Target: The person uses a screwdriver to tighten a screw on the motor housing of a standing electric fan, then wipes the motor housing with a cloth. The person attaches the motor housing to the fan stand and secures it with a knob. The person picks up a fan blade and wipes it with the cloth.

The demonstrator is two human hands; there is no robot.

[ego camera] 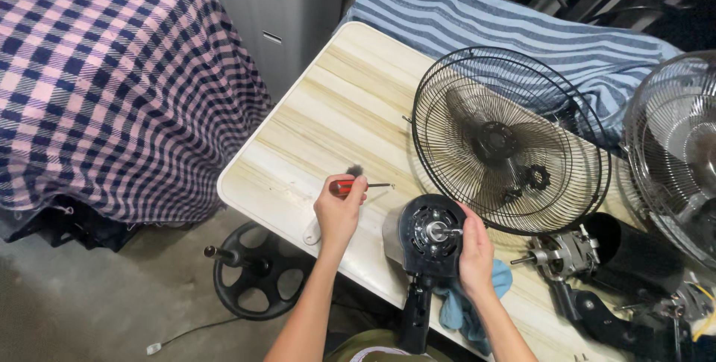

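Observation:
My left hand (pixel 338 211) lies on the light wooden table (pixel 335 108), closed around a red-handled screwdriver (pixel 363 185) whose shaft points right. My right hand (pixel 473 250) grips the right side of a black fan motor housing (pixel 429 235), its front face and shaft turned up toward me. The housing's black neck (pixel 415 316) hangs over the table's near edge. A blue cloth (pixel 466 308) lies under my right wrist.
A black wire fan guard (pixel 507 138) with blades lies flat behind the motor. A second motor (pixel 561 256) and black parts sit at the right, beside another fan (pixel 675 153). A round black base (pixel 257 269) rests on the floor. Checked and striped cloths cover things around.

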